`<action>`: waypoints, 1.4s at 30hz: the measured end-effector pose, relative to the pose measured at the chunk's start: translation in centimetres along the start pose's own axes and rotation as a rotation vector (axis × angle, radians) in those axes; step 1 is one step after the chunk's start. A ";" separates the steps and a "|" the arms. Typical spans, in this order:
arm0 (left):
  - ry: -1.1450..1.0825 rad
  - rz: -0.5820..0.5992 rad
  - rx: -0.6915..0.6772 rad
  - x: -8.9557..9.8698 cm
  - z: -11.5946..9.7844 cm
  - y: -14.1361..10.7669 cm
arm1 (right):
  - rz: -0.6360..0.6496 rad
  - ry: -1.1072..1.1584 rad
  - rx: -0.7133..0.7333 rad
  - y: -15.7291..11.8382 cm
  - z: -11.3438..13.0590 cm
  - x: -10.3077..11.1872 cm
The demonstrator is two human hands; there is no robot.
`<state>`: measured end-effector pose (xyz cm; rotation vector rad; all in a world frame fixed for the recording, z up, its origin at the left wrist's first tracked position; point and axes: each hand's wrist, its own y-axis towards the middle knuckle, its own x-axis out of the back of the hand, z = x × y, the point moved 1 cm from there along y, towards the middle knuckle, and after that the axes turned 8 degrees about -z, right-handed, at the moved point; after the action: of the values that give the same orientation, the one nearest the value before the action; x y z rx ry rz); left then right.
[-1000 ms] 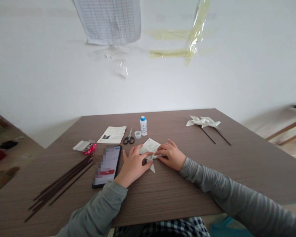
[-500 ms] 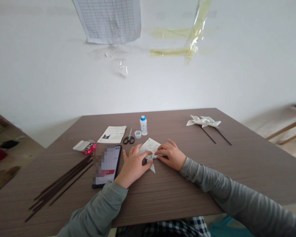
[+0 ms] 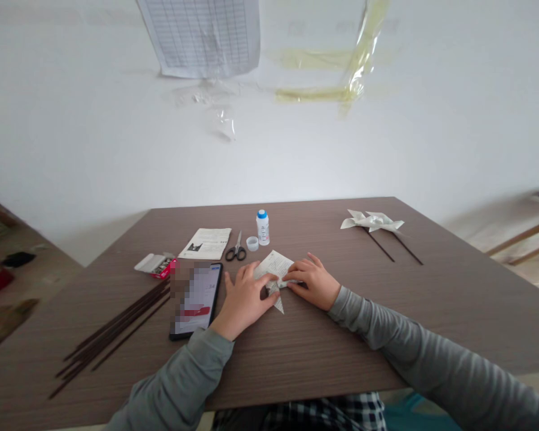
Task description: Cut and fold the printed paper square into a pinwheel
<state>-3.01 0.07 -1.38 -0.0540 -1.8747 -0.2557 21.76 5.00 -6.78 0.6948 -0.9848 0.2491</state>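
Observation:
A piece of printed paper, cut and folded into pointed flaps, lies between my hands. My left hand has its thumb and forefinger on the left side of the paper, with a pointed flap sticking out below the thumb. From the right, my right hand pinches the paper's edge near its middle. The fingertips partly hide the centre of the paper. Just behind stand a white glue bottle with a blue top and a small clear cap. Black-handled scissors lie beside the cap.
A phone and several dark sticks lie to the left, near an open red box. Behind them is a stack of printed paper sheets. Two paper pinwheels on sticks rest at the back right of the brown table.
A flap of the paper near my right fingertips, raised earlier, now looks flatter. Both hands stay in nearly the same place. The view has shifted slightly.

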 end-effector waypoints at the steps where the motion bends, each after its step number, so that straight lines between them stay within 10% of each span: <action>1: -0.006 -0.006 0.004 -0.1 0.0 0.0 | -0.002 0.002 0.000 0.0 0.0 0.0; 42: 0.049 0.055 0.009 0.4 -0.1 -0.1 | 0.006 -0.012 -0.004 -0.1 0.0 -0.1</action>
<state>-3.06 -0.06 -0.93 -0.0919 -1.8230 -0.2090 21.75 4.90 -6.92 0.6910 -0.9990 0.2482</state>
